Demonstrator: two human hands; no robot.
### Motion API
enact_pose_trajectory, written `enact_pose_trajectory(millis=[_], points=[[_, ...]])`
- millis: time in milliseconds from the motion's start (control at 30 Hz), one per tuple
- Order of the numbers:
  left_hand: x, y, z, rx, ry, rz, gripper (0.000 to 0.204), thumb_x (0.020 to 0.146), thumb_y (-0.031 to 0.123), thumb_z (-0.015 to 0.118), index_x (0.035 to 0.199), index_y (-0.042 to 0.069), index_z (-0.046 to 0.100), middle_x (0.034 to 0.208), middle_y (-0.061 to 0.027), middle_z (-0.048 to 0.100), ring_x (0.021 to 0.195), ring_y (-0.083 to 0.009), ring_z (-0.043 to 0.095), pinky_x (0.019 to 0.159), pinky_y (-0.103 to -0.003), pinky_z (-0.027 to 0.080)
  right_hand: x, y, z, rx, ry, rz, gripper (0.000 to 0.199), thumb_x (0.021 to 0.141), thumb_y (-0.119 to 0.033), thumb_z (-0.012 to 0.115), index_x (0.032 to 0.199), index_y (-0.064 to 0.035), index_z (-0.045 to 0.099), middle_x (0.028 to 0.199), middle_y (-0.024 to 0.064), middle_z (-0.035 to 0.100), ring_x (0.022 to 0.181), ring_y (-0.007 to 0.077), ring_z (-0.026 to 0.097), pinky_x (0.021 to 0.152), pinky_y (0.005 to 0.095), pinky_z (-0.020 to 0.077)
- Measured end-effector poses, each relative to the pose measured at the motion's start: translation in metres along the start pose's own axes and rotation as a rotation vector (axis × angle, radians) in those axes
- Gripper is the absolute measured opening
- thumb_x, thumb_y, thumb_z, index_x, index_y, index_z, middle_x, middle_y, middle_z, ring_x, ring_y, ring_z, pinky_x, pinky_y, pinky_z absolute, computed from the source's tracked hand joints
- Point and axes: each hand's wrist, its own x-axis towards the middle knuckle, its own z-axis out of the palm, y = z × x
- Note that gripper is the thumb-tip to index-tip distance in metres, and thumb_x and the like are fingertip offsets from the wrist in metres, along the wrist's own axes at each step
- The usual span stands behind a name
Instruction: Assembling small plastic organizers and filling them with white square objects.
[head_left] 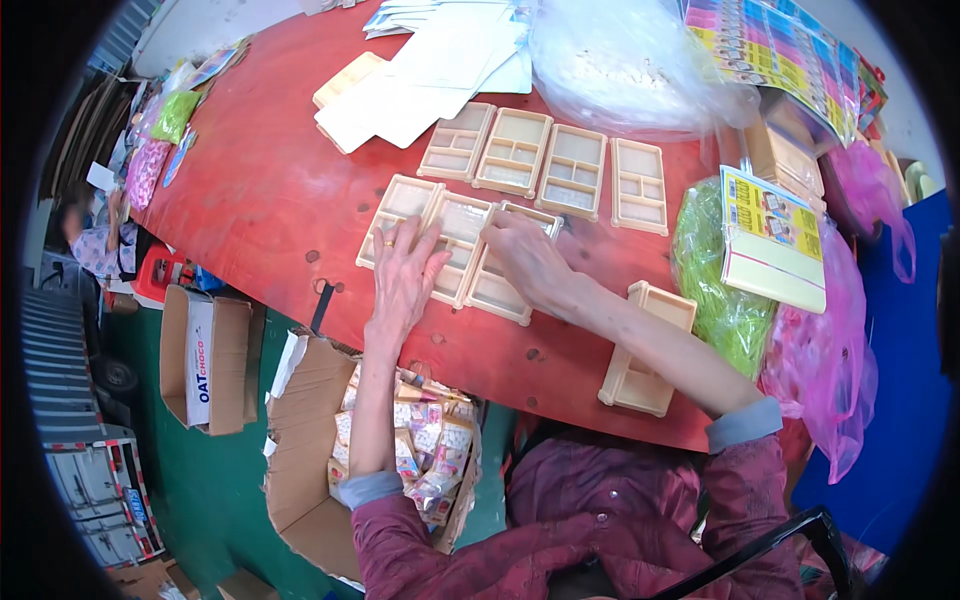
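Observation:
Cream plastic compartment trays lie in two rows on the red table. My left hand (403,275) rests with spread fingers across the front row's left tray (402,197) and middle tray (463,218). Over the upper end of the front row's right tray (500,290) is my right hand (530,258), its fingers curled down and pressed together; whatever they grip is hidden. Several similar trays, one of them a back-row tray (573,170), lie just beyond. Under my right forearm sits a separate cream tray (648,350), partly covered by the arm.
White cards (430,75) and a clear plastic bag (630,60) lie at the far side. To the right are a bag of green strands (715,260), printed cards (775,245) and pink bags (830,350). An open carton (300,440) of small packets stands below the red table (270,200).

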Motion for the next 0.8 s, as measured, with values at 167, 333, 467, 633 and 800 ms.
enact_pose_trajectory(millis=[167,333,467,633,800], points=[[0.01,-0.001,0.007,0.011,-0.006,0.034,0.037,0.09,0.024,0.057,0.122,0.005,0.058,0.119,-0.0189,0.054,0.108,-0.0388,0.05,0.099,-0.052,0.035,-0.002,0.012,0.001,-0.059,-0.033,-0.015,0.006,0.075,0.001,0.055,0.078,0.0059,0.055,0.088,0.0224,0.057,0.088,0.0379,0.059,0.077,0.0431,0.0485],[0.007,-0.015,0.002,0.059,-0.02,0.002,0.035,0.094,0.02,0.05,0.122,0.001,0.058,0.129,-0.0226,0.051,0.115,-0.0394,0.049,0.099,-0.047,0.038,-0.007,0.009,-0.038,0.041,0.1,-0.1,0.008,0.077,-0.003,0.058,0.078,0.0036,0.054,0.085,0.0216,0.057,0.082,0.0379,0.059,0.07,0.0446,0.047],[0.005,-0.009,0.001,-0.004,0.114,-0.011,0.036,0.092,0.017,0.054,0.123,0.0,0.056,0.128,-0.0227,0.05,0.117,-0.0403,0.047,0.097,-0.048,0.039,-0.037,-0.002,-0.111,-0.095,-0.17,0.096,0.011,0.079,-0.006,0.061,0.076,0.0028,0.056,0.075,0.0201,0.056,0.075,0.037,0.06,0.063,0.0445,0.0459],[-0.016,0.059,-0.012,-0.192,0.352,-0.053,0.026,0.089,0.005,0.055,0.114,-0.002,0.062,0.115,-0.0209,0.059,0.108,-0.037,0.056,0.092,-0.045,0.045,-0.11,-0.036,-0.153,-0.231,-0.429,0.354,0.018,0.081,-0.014,0.066,0.072,0.0012,0.065,0.067,0.0203,0.06,0.068,0.0373,0.061,0.061,0.0426,0.0477],[-0.043,0.167,-0.002,-0.603,0.013,0.0,0.018,0.083,0.005,0.065,0.1,-0.002,0.065,0.104,-0.0176,0.063,0.096,-0.0329,0.062,0.082,-0.039,0.052,-0.141,-0.042,-0.134,-0.121,-0.325,0.534,0.029,0.084,-0.025,0.067,0.074,0.0015,0.069,0.058,0.0201,0.059,0.057,0.0356,0.061,0.056,0.0427,0.0477]])
